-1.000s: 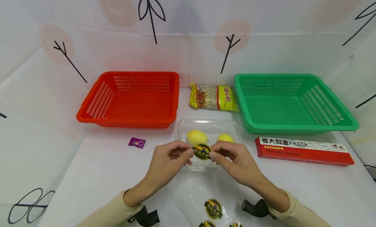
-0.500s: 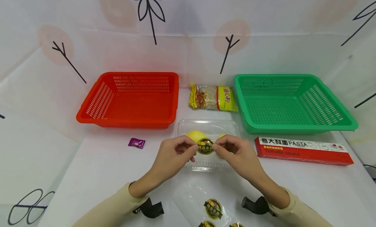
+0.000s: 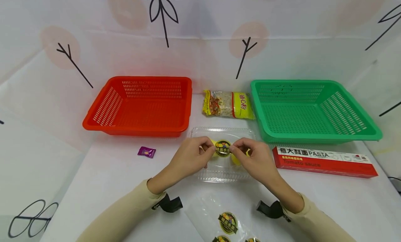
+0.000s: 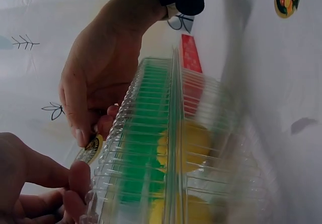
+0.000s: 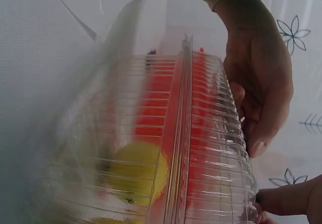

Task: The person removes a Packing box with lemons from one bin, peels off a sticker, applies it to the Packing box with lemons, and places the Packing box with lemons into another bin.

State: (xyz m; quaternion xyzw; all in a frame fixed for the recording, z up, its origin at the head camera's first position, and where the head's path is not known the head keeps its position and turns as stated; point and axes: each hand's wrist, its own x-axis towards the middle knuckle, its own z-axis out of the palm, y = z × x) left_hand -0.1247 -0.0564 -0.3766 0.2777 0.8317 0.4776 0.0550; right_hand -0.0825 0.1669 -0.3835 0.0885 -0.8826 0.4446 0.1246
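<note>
A round black-and-gold sticker (image 3: 222, 148) with a fruit picture is stretched between both hands. My left hand (image 3: 191, 157) pinches its left edge between thumb and forefinger, while my right hand (image 3: 257, 162) pinches the opposite edge the same way. Beneath them stands a clear plastic clamshell box (image 3: 216, 176) with its lid down. Yellow lemons (image 4: 188, 146) show through its ribbed wall in the left wrist view, partly hidden by the hands in the head view. In that wrist view the sticker (image 4: 92, 150) is close over the lid, with fingertips right at the box top.
A clear sheet (image 3: 203, 210) with several more stickers lies in front. Behind are a red basket (image 3: 141, 133), a bag of pasta (image 3: 228, 104) and a green basket (image 3: 316, 137). A red pasta box (image 3: 325, 165) lies right; a small purple packet (image 3: 146, 152) lies left.
Both hands have moved forward with the sticker, away from the person, to over the middle of the clamshell box. The sticker has turned from tilted to nearly level.
</note>
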